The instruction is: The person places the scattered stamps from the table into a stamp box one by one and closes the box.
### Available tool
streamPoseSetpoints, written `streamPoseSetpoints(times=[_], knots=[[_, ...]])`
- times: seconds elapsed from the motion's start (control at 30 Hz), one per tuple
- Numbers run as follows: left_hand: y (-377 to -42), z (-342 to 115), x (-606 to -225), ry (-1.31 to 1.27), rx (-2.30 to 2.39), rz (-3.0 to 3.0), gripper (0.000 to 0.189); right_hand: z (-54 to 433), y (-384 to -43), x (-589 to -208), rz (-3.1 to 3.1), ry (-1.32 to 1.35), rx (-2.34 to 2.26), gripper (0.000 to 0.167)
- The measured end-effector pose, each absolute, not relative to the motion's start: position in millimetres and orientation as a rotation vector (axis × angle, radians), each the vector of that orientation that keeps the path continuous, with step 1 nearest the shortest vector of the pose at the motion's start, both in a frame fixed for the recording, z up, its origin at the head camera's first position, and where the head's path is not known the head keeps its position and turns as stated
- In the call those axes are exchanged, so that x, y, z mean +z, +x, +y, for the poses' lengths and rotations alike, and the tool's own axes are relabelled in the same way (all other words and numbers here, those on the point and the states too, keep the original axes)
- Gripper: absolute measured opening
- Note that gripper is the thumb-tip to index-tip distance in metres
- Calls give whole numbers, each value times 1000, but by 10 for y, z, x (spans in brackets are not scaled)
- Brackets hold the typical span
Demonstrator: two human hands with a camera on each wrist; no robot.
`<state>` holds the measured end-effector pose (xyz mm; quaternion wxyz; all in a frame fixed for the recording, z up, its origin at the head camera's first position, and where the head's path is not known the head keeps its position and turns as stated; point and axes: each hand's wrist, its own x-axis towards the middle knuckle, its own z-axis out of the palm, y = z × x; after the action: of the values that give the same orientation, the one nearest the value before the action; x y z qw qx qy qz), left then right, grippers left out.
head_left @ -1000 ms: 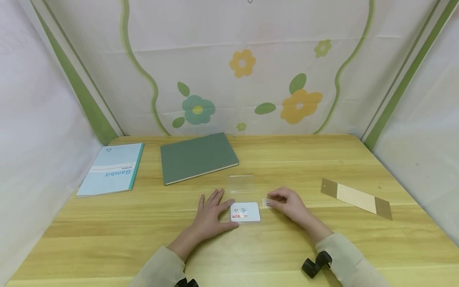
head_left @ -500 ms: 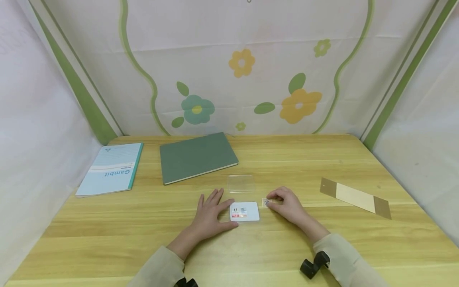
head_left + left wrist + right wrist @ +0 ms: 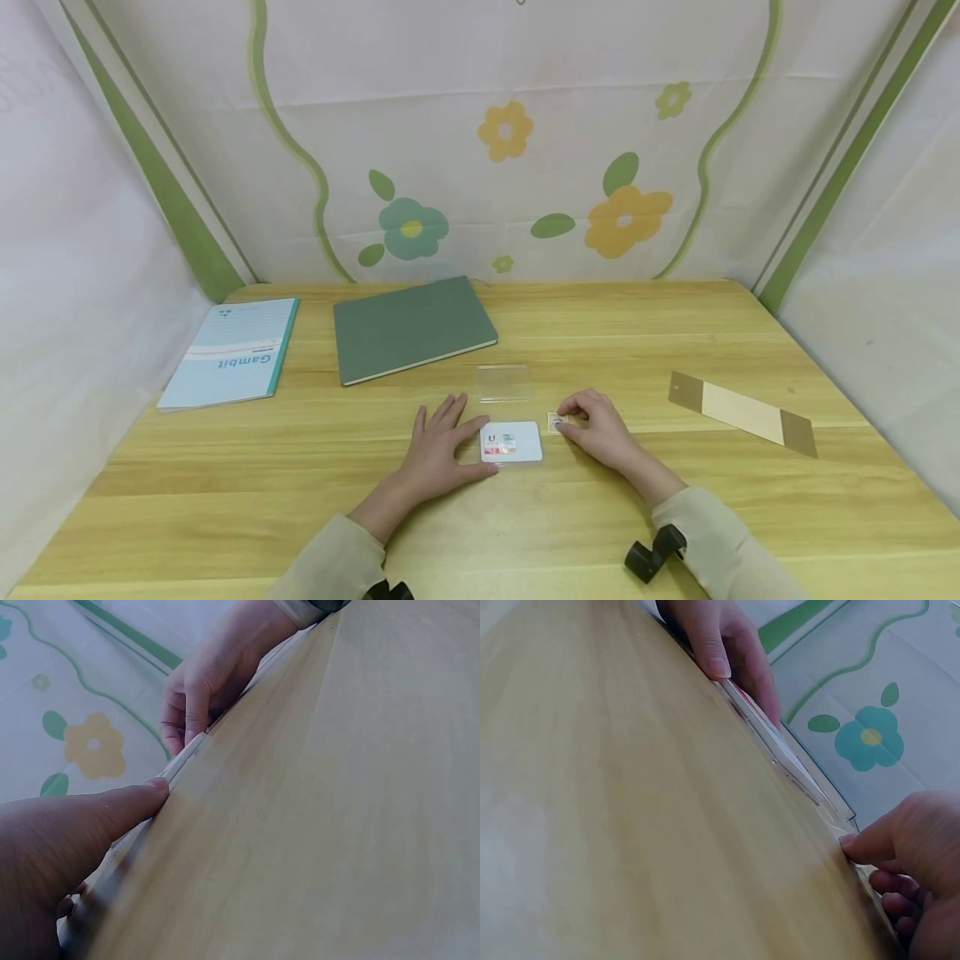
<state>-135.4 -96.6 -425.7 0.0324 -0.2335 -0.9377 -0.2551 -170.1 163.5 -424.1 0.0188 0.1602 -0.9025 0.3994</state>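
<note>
In the head view, a white card (image 3: 512, 442) with a printed logo and a red strip lies flat on the table in a clear holder. My left hand (image 3: 444, 450), fingers spread, holds its left end between thumb and index finger. The left wrist view has the thumb (image 3: 154, 789) pressed to the holder's edge. Right of the card, my right hand (image 3: 600, 429) pinches a small pale-bordered square (image 3: 553, 423) with a dark print, partly hidden under thumb and index. The right wrist view shows those fingertips (image 3: 853, 842) low at the table surface.
A clear plastic piece (image 3: 503, 384) lies just behind the card. Farther back are a dark green hardcover book (image 3: 416, 329) and, at left, a light blue notebook (image 3: 231, 354). A brown and cream strip (image 3: 742, 413) lies at right. Patterned fabric walls (image 3: 465, 167) surround the wooden table.
The right thumb and index finger have shifted very slightly left over the small square. The left hand and the card stay in place.
</note>
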Motion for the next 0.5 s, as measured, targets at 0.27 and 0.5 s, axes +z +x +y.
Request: streamPoseSetpoints(times=[0.27,0.5], knots=[[-1353,-969,-4256,-719,-785,-2888,67,1633,-1723,-4268,-2760,532,1305,16],[-1352,-969,-4254,-723,-787,-2887,68,1628,-1703,-4241,-2752,549,1337,21]])
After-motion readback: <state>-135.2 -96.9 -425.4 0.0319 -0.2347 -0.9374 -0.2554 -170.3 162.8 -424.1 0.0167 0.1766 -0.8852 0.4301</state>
